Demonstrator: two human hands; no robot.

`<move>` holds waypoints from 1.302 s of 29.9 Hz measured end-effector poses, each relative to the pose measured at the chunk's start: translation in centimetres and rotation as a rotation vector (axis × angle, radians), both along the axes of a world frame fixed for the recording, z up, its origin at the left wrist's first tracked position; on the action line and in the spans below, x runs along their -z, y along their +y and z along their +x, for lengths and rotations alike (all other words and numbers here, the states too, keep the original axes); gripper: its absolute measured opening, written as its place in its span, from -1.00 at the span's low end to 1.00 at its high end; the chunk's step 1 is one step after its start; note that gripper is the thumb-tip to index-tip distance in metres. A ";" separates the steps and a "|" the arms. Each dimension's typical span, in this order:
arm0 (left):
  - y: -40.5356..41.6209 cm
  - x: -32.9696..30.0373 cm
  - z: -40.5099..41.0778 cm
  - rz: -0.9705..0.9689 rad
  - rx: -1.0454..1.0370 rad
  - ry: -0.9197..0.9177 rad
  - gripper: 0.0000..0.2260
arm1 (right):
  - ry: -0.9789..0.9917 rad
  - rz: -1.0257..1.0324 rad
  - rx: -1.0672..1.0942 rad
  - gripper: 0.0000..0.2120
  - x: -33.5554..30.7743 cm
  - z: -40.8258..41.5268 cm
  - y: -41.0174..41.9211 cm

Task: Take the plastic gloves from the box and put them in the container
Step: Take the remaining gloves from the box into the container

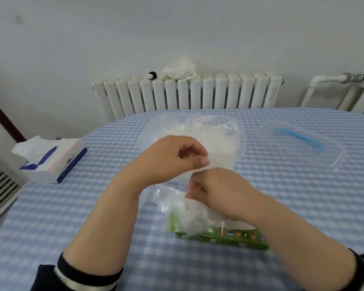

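A green glove box (229, 238) lies near the table's front edge, with clear plastic gloves (187, 215) bulging out of its top. A clear plastic container (147, 135) stands behind it at the table's middle, with crumpled gloves inside. My left hand (170, 158) hovers in front of the container, fingers curled, pinching a thin clear glove. My right hand (216, 192) is just above the box and pinches the same film of plastic at its lower end.
The container's clear lid (303, 148) with a blue handle lies to the right. A tissue box (51, 160) sits at the left on the blue checked tablecloth (93, 206). A white radiator (187, 93) stands behind the table.
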State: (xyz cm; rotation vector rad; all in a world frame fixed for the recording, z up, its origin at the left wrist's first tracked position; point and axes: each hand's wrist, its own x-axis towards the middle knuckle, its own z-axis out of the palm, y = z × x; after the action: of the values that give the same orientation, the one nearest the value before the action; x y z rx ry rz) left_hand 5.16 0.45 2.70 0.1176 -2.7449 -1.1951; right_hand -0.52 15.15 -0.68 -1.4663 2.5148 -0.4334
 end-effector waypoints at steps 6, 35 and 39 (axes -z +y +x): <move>0.0 -0.6 0.6 0.056 0.094 -0.110 -0.76 | -0.003 -0.125 0.049 -0.78 -2.7 -1.0 1.6; 0.3 -0.4 0.0 0.541 -0.194 0.128 -0.91 | -1.037 -1.200 0.392 -0.93 -4.0 -4.1 2.3; 0.3 -0.7 -0.4 0.212 -0.277 0.602 -0.66 | -0.871 -1.113 0.345 -0.90 -4.2 -4.0 2.5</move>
State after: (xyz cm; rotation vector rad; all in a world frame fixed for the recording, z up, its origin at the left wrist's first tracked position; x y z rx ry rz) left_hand 4.77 0.78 3.42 0.1298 -2.0123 -1.1980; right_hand -4.55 17.67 3.49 -0.6607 1.7342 -2.1841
